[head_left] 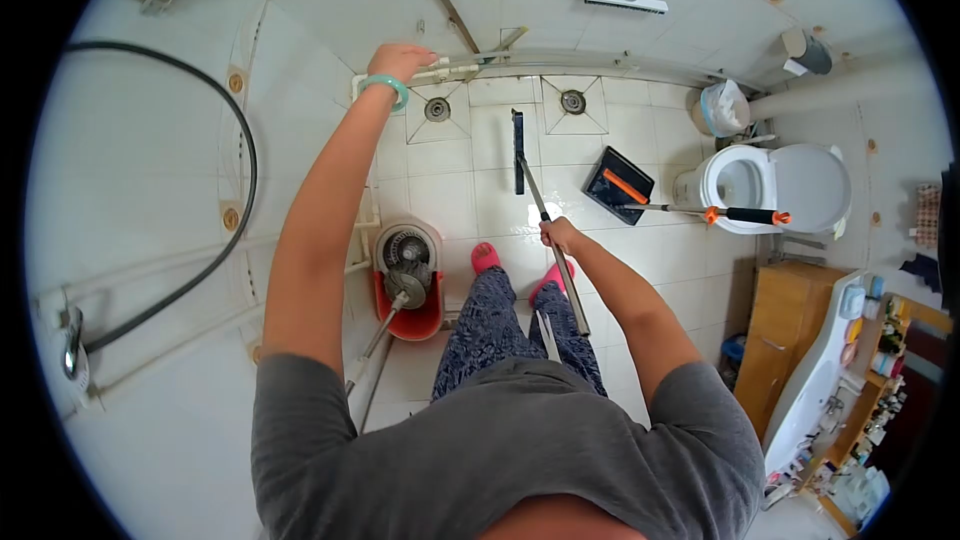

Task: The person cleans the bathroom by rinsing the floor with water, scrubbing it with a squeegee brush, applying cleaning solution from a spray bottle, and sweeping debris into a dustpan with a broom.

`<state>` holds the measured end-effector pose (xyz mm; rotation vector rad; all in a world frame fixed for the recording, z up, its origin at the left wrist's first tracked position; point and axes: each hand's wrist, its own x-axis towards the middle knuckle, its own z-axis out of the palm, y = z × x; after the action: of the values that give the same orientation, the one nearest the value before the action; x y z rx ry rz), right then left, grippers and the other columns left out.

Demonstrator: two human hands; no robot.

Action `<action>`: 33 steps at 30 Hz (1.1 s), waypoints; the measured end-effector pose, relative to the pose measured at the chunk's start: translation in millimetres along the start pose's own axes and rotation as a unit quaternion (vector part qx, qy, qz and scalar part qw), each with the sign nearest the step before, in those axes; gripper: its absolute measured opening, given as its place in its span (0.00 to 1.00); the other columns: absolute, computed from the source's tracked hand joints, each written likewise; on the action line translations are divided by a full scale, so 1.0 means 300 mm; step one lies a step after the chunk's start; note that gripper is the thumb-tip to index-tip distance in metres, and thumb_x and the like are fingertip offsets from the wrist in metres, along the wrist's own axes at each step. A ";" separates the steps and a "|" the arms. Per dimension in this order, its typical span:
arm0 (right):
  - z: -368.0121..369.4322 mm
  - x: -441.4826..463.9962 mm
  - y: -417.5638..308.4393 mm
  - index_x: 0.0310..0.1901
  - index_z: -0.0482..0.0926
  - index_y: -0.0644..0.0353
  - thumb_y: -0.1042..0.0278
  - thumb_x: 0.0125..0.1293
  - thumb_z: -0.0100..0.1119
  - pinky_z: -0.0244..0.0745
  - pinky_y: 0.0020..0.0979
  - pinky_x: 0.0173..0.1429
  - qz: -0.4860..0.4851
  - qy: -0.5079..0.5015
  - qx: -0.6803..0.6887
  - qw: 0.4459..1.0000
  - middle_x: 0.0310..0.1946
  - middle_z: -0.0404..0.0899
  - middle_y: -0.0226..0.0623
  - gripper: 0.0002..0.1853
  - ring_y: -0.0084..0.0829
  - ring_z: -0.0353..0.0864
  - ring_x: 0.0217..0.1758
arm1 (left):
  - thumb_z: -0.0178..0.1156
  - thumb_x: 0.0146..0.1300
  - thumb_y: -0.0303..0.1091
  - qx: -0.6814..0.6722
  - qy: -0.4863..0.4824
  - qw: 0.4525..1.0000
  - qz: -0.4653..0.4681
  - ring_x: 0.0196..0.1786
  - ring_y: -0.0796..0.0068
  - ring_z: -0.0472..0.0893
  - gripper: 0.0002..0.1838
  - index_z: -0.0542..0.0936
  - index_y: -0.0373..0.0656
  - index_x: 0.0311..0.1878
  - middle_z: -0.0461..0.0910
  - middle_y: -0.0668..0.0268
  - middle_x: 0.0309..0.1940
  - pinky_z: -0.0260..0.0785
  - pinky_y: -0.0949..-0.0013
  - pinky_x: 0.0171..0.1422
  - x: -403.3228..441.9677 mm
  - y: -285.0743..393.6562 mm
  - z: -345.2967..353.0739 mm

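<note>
My right hand point(559, 233) is wrapped round the metal pole of a floor squeegee point(518, 153), whose dark blade stands on the white floor tiles between two drains. My left hand point(402, 62), with a green bangle at the wrist, reaches forward to the white pipes point(455, 72) along the far wall. Its fingers are stretched out and it holds nothing that I can see. Right of the squeegee lies a black dustpan point(620, 185) with an orange edge and a long handle.
A red mop bucket point(408, 315) with a mop stands at the left. A toilet point(738, 185) and a waste bin point(724, 108) are at the right, above a wooden cabinet point(785, 335) and sink. A brush point(626, 2) leans at the far wall; a black hose point(253, 160) hangs left.
</note>
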<state>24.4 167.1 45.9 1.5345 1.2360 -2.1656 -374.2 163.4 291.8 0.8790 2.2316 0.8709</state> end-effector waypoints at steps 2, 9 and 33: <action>0.037 0.059 -0.035 0.21 0.70 0.66 0.69 0.61 0.52 0.63 0.26 0.18 -0.009 -0.001 -0.004 1.000 0.15 0.68 0.35 0.13 0.25 0.66 0.14 | 0.66 0.45 0.37 -0.094 0.060 0.994 -0.012 0.34 0.73 0.77 0.12 0.83 0.40 0.31 0.81 0.62 0.30 0.67 0.71 0.43 -0.009 0.003 0.000; 0.016 0.191 -0.019 0.21 0.69 0.62 0.68 0.60 0.55 0.67 0.25 0.20 0.020 0.050 0.122 0.991 0.15 0.68 0.33 0.13 0.23 0.68 0.16 | 0.65 0.47 0.36 -0.006 0.031 0.999 0.012 0.32 0.77 0.76 0.11 0.83 0.40 0.32 0.81 0.65 0.27 0.66 0.74 0.40 -0.017 -0.012 0.048; 0.008 -0.382 0.067 0.58 0.52 0.63 0.82 0.55 0.51 0.75 0.28 0.28 0.064 -0.006 0.339 0.938 0.26 0.72 0.41 0.30 0.32 0.75 0.28 | 0.65 0.47 0.34 0.061 -0.106 0.959 0.256 0.26 0.81 0.77 0.08 0.83 0.43 0.31 0.81 0.68 0.23 0.68 0.76 0.34 0.056 0.731 0.476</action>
<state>84.6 120.6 134.1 1.7520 0.3528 -2.6495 -205.0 351.5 360.8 1.5744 1.9127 0.8161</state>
